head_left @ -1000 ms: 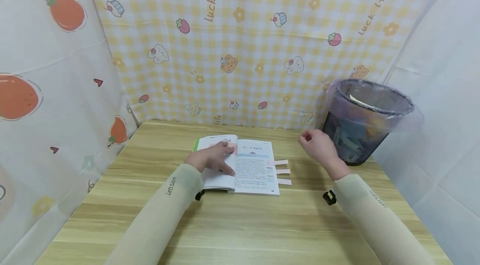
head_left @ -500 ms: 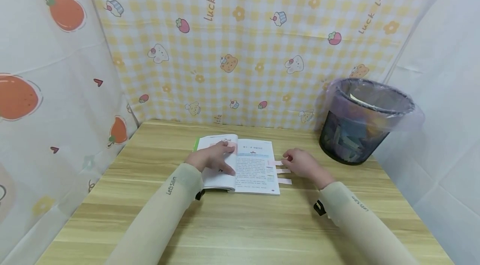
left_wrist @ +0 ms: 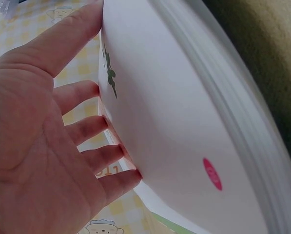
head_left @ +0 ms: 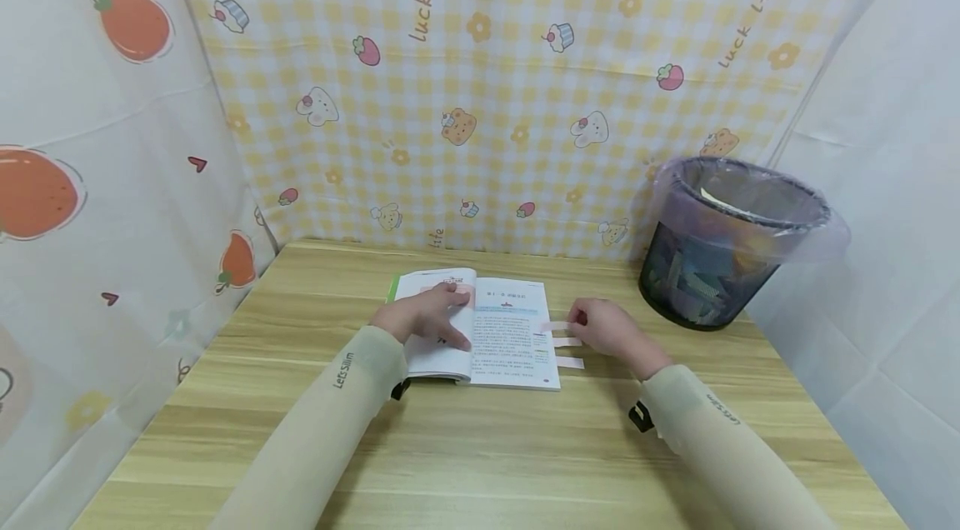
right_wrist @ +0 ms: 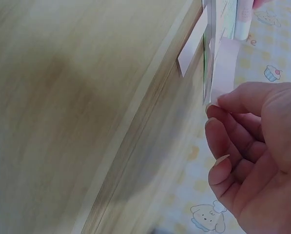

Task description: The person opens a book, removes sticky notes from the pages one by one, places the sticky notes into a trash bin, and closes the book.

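Note:
An open book (head_left: 506,355) lies on the table, with pale pink sticky tabs sticking out past its right page. My left hand (head_left: 423,317) presses on the left page with fingers spread; the left wrist view has the same hand (left_wrist: 43,131) against the thick stack of pages (left_wrist: 174,112). Between thumb and index finger, my right hand (head_left: 609,327) pinches the free end of the top sticky tab (head_left: 557,327). In the right wrist view this tab (right_wrist: 225,68) bends up from the page. Below it are a middle tab (head_left: 567,342) and a bottom tab (head_left: 570,362).
A dark mesh bin (head_left: 701,280) with a translucent purple liner stands at the table's back right, something pale inside it. Patterned cloth (head_left: 480,163) hangs behind the wooden table (head_left: 480,455), and white cloth hangs on both sides.
My right hand has come left and down from beside the bin to the top sticky tab, and now lifts it slightly. My left hand has stayed in place on the book.

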A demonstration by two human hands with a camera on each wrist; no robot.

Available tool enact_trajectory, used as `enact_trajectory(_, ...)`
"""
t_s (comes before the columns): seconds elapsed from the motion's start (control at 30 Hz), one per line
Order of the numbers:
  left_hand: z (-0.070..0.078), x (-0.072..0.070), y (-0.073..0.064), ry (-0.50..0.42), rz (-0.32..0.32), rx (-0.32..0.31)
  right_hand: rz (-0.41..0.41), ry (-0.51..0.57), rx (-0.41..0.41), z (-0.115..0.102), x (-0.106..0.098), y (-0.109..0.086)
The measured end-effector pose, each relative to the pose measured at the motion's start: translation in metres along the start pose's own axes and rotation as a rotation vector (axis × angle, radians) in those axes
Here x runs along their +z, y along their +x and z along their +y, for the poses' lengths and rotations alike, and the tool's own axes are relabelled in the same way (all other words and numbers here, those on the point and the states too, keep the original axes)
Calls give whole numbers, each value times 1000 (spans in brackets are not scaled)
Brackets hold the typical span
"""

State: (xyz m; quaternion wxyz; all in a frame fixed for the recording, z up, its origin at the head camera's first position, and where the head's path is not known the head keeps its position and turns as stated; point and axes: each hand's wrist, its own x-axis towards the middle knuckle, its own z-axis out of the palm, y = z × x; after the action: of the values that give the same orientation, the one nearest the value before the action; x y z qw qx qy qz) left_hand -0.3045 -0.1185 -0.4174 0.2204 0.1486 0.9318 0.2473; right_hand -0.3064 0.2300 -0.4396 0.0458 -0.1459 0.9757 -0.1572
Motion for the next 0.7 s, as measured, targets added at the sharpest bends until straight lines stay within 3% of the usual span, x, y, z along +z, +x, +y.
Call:
enact_trajectory(0.33, -2, 2, 1, 0, 7, -10, 57, 96, 19, 8, -19, -9)
enact_trajectory(0.5, -2, 3, 2, 0, 7, -10, 93, 53, 22, 9, -52, -14)
enact_trajectory(0.7, -1, 1, 1, 5, 9, -7, 194, 23, 7, 23, -104, -17)
